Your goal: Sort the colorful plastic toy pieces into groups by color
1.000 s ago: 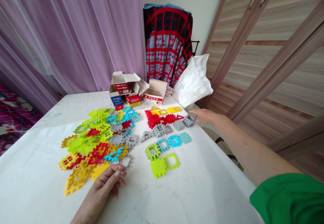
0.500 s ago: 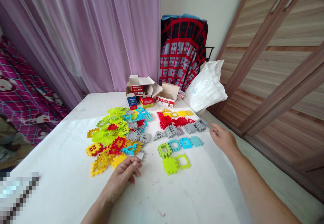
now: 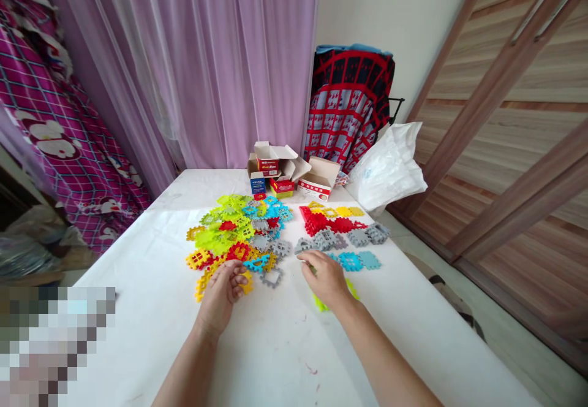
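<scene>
My left hand hovers at the near edge of a mixed pile, its fingers loosely curled and apart with nothing visible in them. Beneath it lie yellow interlocking plastic tiles. Just to its right is a grey square frame tile. My right hand is over the lime green tiles, mostly covering them; its fingers reach leftward and I see nothing held. Beyond it are blue tiles, grey tiles, red tiles and yellow tiles in rows.
The mixed pile of lime green tiles and other colours covers the table's left middle. Opened small cardboard boxes stand at the back. A white plastic bag sits at the far right edge, near the wooden wardrobe.
My right hand has moved left from beside the grey tiles to above the lime green ones. My left hand stays by the pile, off the grey frame tile. The view has shifted left.
</scene>
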Tool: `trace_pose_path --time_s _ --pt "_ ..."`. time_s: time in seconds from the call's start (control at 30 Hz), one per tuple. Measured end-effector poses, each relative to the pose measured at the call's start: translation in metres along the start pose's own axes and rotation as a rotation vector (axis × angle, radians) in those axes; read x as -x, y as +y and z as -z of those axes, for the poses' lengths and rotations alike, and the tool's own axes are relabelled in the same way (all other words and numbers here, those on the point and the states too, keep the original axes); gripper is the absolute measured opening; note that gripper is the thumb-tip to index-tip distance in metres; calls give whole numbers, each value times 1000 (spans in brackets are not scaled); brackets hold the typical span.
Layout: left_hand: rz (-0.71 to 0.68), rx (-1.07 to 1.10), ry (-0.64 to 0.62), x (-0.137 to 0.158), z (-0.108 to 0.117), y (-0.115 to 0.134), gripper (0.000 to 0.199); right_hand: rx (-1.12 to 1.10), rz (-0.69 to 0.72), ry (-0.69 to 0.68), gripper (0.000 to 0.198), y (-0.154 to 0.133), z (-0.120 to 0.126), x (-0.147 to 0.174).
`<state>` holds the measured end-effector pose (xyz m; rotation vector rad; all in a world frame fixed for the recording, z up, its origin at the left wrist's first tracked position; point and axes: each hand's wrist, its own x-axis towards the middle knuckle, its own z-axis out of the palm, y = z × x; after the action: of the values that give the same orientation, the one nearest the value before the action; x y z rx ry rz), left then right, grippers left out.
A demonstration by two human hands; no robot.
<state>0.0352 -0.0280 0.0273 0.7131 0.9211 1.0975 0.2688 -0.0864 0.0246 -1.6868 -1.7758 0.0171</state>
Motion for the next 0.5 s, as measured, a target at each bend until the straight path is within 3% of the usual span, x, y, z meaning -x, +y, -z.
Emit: trace_pose_path --time_s 0.27,0.5 --pt "35 2 -16 1 -4 -2 37 306 4 -353 35 -13 -11 -57" --pt "50 2 -47 -3 -4 -6 42 327 -57 -459 38 -5 -23 -65"
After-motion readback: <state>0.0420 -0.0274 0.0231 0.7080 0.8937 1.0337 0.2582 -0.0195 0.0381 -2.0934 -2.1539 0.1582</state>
